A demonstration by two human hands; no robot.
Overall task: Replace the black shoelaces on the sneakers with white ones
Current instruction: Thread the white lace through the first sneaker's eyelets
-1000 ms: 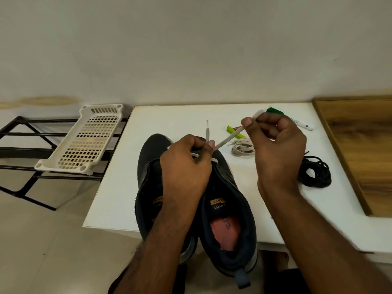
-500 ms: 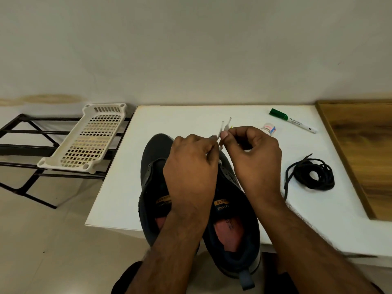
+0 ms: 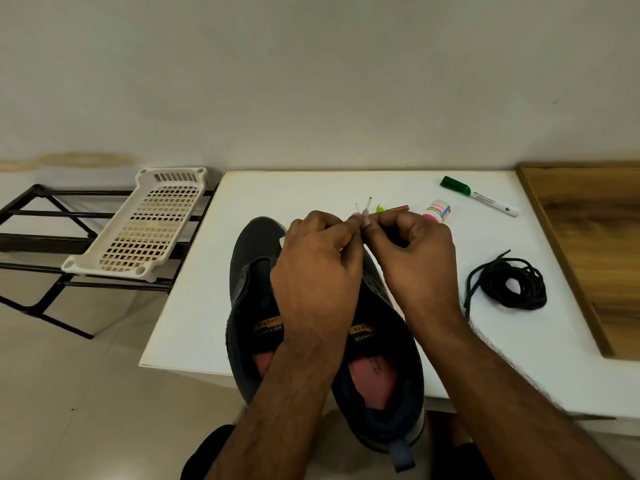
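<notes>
Two dark sneakers stand side by side on the white table [image 3: 311, 188], toes away from me: the left sneaker [image 3: 251, 271] and the right sneaker [image 3: 384, 358]. Both hands hover over their fronts. My left hand [image 3: 317, 271] and my right hand [image 3: 415, 261] meet fingertip to fingertip, each pinching one end of the white shoelace [image 3: 365, 208]; the two tips stick up together. The rest of the white lace is hidden beneath my hands. A coil of black shoelaces [image 3: 512, 284] lies on the table to the right.
A green-capped marker [image 3: 479, 195], a small white bottle [image 3: 438, 211] and a red and green item [image 3: 394, 208] lie behind my hands. A wooden board [image 3: 595, 244] borders the table on the right. Left of the table, a white perforated tray [image 3: 143, 226] rests on a black metal rack [image 3: 38, 237].
My right hand moved left from its raised, stretched-out pull and met my left hand. The two lace tips now stand side by side above the fingertips.
</notes>
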